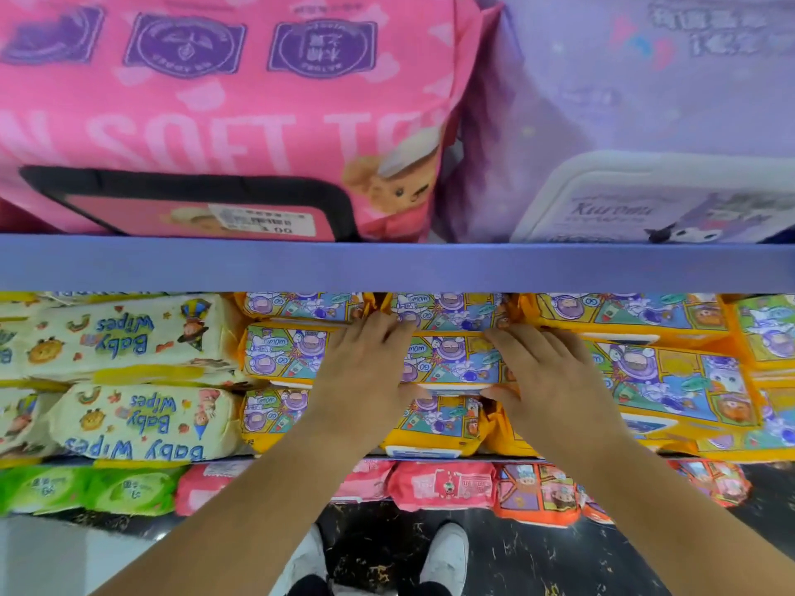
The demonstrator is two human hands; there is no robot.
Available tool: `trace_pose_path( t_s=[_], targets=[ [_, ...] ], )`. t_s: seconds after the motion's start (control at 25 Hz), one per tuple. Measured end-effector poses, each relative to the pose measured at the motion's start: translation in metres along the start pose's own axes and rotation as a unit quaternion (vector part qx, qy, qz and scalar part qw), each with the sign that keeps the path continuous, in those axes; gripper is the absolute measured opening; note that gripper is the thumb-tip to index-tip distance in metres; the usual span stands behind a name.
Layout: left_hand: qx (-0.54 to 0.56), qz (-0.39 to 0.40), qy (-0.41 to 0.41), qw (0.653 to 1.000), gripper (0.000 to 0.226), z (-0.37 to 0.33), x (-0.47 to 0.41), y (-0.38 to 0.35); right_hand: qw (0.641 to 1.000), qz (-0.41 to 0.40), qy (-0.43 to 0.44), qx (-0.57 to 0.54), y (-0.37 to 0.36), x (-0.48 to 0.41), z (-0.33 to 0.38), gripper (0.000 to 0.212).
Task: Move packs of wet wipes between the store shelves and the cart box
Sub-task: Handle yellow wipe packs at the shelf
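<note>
Below the blue rail (397, 262), head view, entries as follows.

1. Pack (451, 359): orange, cartoon print, lying flat under the rail's middle. It sits in the middle tier of a stack of orange packs (671, 380) that runs on below the rail to the right.
2. Left hand (365, 363): below the rail, at the pack's left end. Fingers lie over the top, thumb tucked under the near edge.
3. Right hand (546, 372): below the rail, at the pack's right end, posed the same way.
4. Grip: both hands clamped on the pack, one at each end.
5. Cream packs (129, 337): marked "Baby Wipes", below the rail at its left end.
6. Pink pack (223, 122) and lilac pack (645, 122): large, standing above the rail.
7. Green packs (86, 488) and small pink packs (443, 483): one shelf further below the rail.
8. Shoes (443, 557): on dark floor, lowest below the rail.
9. Cart box: not in view.

Handling note, as judgement. Whether the pack is going in or coming out cannot be told. Either way it is best kept level and slid straight along its tier, square to the rail, with even pressure at both ends. The soft film would probably sag if held by one end. The packs above and below touch it and may drag along, so a slow, flat slide suits.
</note>
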State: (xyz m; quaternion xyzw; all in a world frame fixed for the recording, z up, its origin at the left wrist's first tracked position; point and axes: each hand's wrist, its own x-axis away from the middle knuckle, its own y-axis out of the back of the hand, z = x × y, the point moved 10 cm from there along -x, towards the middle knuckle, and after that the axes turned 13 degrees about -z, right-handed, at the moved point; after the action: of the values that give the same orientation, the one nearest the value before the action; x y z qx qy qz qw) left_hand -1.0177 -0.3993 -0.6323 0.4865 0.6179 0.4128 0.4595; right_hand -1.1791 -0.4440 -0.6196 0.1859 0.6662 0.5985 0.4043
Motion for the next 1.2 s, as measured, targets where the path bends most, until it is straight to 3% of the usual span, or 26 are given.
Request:
trace_pose_path(
  t_s=[0.24, 0.48, 0.68, 0.88, 1.12, 1.2],
  targets=[
    [-0.082, -0.023, -0.053, 0.995, 0.080, -0.006, -0.003, 0.002, 0.999, 0.001, -0.001, 0.043, -0.007, 0.005, 0.008, 0.074],
    [-0.066, -0.027, -0.089, 0.993, 0.081, -0.003, -0.001, 0.008, 0.998, -0.017, 0.066, 0.003, 0.002, -0.002, 0.008, 0.067],
    [-0.041, -0.044, -0.052, 0.997, 0.072, -0.005, -0.005, 0.000, 0.998, -0.043, 0.030, 0.024, 0.001, -0.002, 0.006, 0.067],
    [-0.027, 0.061, -0.085, 0.994, 0.066, -0.021, -0.004, -0.018, 0.998, 0.029, 0.024, 0.055, -0.014, 0.008, 0.010, 0.085],
    [0.051, 0.063, -0.064, 0.995, 0.091, -0.003, -0.012, -0.012, 0.997, -0.002, 0.074, 0.003, -0.012, 0.001, 0.017, 0.068],
    [0.070, 0.038, -0.045, 0.996, 0.087, 0.004, -0.016, -0.010, 0.998, -0.016, 0.059, 0.006, -0.014, -0.003, 0.012, 0.066]
  ],
)
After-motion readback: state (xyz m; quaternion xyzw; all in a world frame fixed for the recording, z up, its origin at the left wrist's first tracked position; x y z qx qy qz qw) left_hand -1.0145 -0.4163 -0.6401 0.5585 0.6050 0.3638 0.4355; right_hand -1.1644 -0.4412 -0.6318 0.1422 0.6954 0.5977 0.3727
